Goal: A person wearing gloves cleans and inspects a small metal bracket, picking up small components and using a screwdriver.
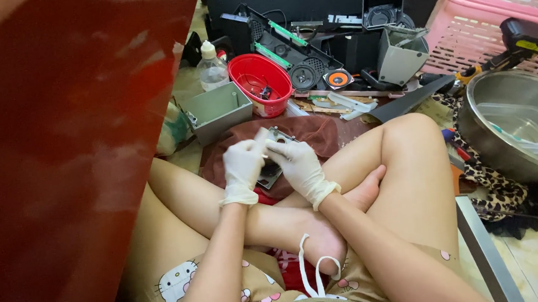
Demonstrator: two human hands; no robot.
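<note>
A broad red panel [63,151] fills the whole left side, a hard edge hemming in the left elbow, and beyond the knees a black speaker housing [310,18] lies opened on the floor with its cones showing. To the right sit a pink plastic basket [497,19] and a steel bowl [516,123], both well apart from the work. Nearer in, a grey metal box [220,110] and a red plastic bowl [262,83] stand just beyond a maroon cloth [305,133] spread over the person's crossed legs. Over that cloth the two gloved hands meet: the left hand [243,171] and the right hand [300,168] both hold a small flat metal part [275,154], which runs slantwise from the top, where its corner shows above the fingers, down toward the lap. The fingers of both hands are curled close on it, pinching at its upper end, each hand about equally near. Open room lies only forward over the cloth and to the right.
</note>
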